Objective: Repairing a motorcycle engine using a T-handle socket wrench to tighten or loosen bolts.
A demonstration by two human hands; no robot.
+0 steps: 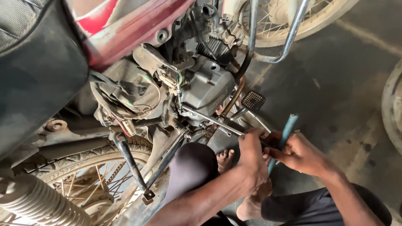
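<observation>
A red motorcycle stands over me, its grey engine (207, 86) in the middle of the head view. My left hand (252, 157) is closed low beside the engine, at the end of a thin metal rod (209, 119) under the crankcase. My right hand (299, 152) grips a long blue-green tool handle (287, 132) that slants up toward the brake pedal (253, 100). Both hands meet at the handle's lower part. What the tool's tip sits on is hidden by my fingers.
The rear wheel (83, 180) and a dusty shock spring (37, 201) fill the lower left. A chrome crash guard (291, 35) and the front wheel (310, 23) are at the top. Another wheel (393, 104) shows at the right edge. My knees and bare feet (226, 159) rest on grey concrete floor.
</observation>
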